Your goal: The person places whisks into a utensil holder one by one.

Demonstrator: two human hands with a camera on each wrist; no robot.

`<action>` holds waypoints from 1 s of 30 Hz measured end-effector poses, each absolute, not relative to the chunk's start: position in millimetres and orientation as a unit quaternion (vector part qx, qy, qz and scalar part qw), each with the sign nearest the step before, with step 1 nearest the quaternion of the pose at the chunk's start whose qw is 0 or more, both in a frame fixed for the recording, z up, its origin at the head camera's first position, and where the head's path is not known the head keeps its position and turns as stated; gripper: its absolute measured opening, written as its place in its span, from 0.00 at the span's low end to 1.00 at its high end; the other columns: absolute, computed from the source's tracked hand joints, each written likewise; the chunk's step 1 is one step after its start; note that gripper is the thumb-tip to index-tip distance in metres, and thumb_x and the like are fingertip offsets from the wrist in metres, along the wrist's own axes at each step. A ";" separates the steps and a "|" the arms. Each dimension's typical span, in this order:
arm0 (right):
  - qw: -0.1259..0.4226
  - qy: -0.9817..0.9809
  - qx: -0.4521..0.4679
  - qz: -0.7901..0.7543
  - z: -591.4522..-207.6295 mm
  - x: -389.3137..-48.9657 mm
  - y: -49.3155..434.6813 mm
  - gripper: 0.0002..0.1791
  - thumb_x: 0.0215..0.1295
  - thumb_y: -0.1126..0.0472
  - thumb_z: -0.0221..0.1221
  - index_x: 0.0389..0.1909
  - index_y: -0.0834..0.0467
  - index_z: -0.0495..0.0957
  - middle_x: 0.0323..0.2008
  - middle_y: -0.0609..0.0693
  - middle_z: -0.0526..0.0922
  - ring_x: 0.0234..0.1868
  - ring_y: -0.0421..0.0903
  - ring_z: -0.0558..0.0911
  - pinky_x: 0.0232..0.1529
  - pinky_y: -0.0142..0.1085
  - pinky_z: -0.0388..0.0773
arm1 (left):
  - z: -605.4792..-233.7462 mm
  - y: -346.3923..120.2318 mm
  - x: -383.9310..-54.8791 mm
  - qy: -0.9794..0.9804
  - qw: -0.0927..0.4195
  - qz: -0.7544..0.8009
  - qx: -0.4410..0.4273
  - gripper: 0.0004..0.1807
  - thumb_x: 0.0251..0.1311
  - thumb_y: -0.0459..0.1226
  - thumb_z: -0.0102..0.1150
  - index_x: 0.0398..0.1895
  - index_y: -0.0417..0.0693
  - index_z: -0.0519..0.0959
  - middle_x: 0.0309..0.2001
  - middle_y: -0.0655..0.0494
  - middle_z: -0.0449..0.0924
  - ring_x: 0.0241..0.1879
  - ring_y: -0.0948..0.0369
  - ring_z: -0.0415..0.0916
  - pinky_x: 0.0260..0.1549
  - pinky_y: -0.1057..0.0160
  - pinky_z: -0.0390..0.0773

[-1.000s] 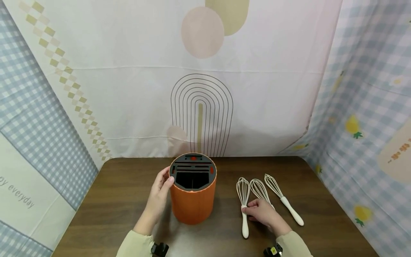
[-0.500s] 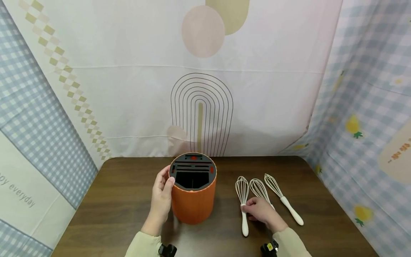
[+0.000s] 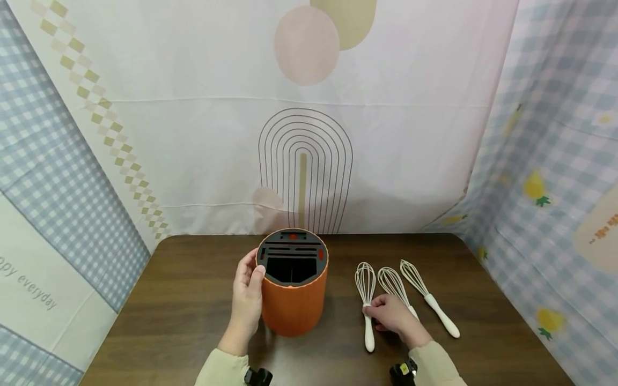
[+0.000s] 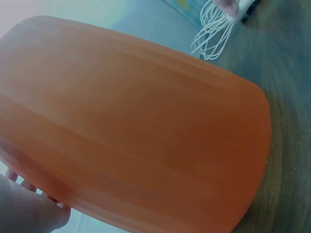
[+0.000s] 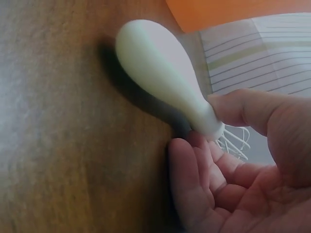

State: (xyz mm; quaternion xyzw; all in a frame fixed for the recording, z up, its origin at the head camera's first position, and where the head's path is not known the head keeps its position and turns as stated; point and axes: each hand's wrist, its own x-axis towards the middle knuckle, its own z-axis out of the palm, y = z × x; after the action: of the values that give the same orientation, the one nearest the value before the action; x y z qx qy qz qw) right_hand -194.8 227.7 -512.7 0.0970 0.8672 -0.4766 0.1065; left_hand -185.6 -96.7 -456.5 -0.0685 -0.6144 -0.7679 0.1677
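An orange knife block [image 3: 293, 308] with a dark slotted top stands upright on the table. My left hand [image 3: 248, 296] grips it at the upper left, thumb by the rim and fingers round the side. Over to the right, my right hand [image 3: 393, 315] pinches the neck of the leftmost whisk [image 3: 369, 333] between thumb and fingers. In the right wrist view the white whisk handle [image 5: 155, 65] is tilted, with a shadow beneath it. A second whisk [image 3: 392, 282] lies partly hidden behind that hand. The third whisk [image 3: 441, 315] lies at the far right.
A brown wooden table [image 3: 193, 300] carries everything. A patterned white cloth [image 3: 212, 155] hangs behind its back edge, and blue checked cloth [image 3: 526, 252] hangs at the sides.
The pinched whisk has shifted slightly away from me with my right hand. My left wrist has swung a little to the right while its grip on the knife block stays.
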 end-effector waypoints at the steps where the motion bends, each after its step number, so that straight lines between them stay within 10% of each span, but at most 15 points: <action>1: 0.104 0.869 0.094 -0.475 -512.5 -194.3 227.1 0.10 0.57 0.62 0.66 0.29 0.62 0.75 0.28 0.52 0.74 0.26 0.46 0.77 0.25 0.38 0.79 | -456.6 -96.6 -185.6 -0.612 0.170 -0.769 -0.069 0.23 0.72 0.35 0.47 0.68 0.43 0.63 0.64 0.49 0.68 0.61 0.59 0.65 0.57 0.70 0.67; 30: 0.058 0.781 -0.032 -0.621 -448.7 -191.5 208.1 0.15 0.63 0.64 0.62 0.44 0.68 0.70 0.33 0.57 0.78 0.27 0.50 0.81 0.30 0.41 0.82 | -456.2 -91.0 -182.6 -0.608 0.187 -0.770 -0.042 0.22 0.72 0.36 0.46 0.66 0.41 0.62 0.63 0.49 0.68 0.61 0.59 0.64 0.56 0.71 0.67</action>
State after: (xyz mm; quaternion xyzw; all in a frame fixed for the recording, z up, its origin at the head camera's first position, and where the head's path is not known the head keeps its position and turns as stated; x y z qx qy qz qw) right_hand -191.5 208.1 -448.7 -0.0322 0.7813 -0.6206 0.0577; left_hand -182.6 -91.0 -456.2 -0.0416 -0.6080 -0.7705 0.1871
